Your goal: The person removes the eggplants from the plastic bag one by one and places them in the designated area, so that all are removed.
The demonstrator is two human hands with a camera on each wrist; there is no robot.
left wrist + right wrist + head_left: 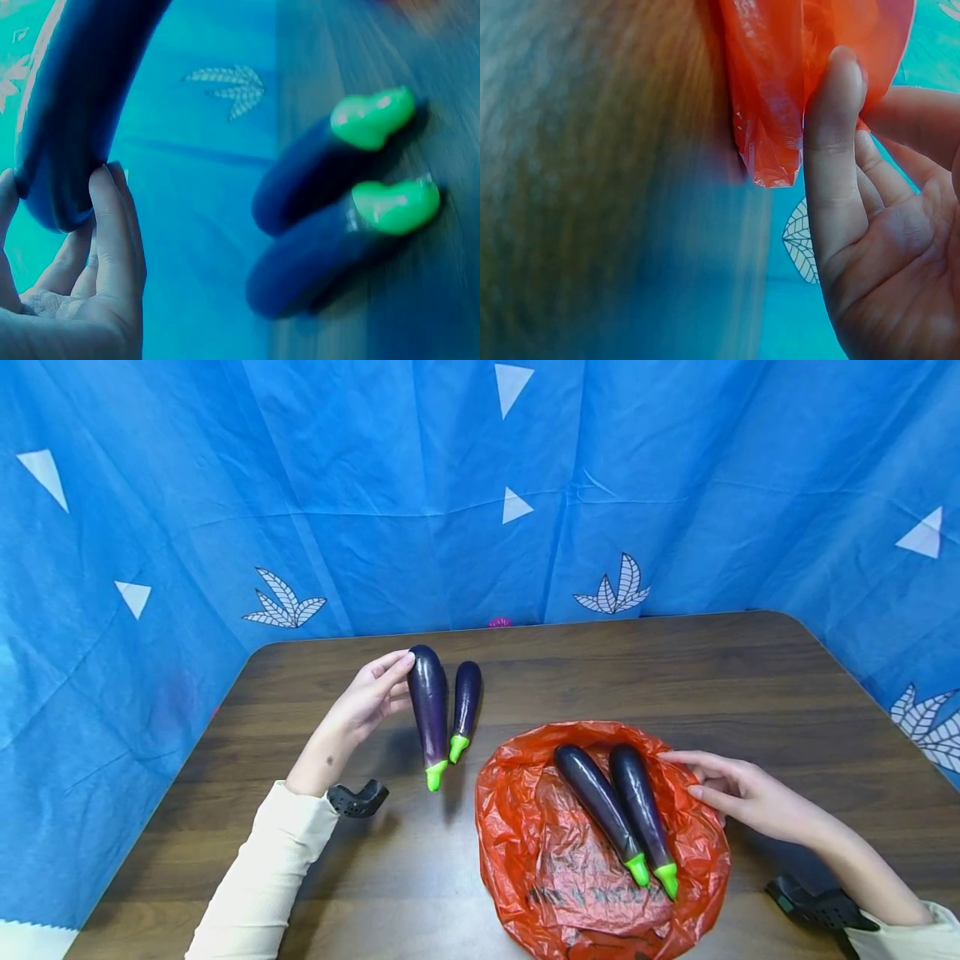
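Observation:
My left hand [372,695] pinches a dark purple eggplant [429,706] by its rounded end, its green stem end pointing down. In the left wrist view, the held eggplant [90,97] rises from between the thumb and fingers. Two more eggplants lie on the table beside it: one [467,697] shows in the head view, while the held one mostly hides the other. A red plastic bag [510,827] stands with its mouth spread wide. Inside it, two eggplants [600,802] rest side by side. At the bag's right rim, my right hand [738,789] pinches the thin plastic [769,90].
The brown wood-grain table [337,877] has rounded far corners. Behind and around it hangs a blue cloth [360,485] with white triangles and leaf prints. A black wrist device [358,799] sits by the left cuff, another [821,906] by the right.

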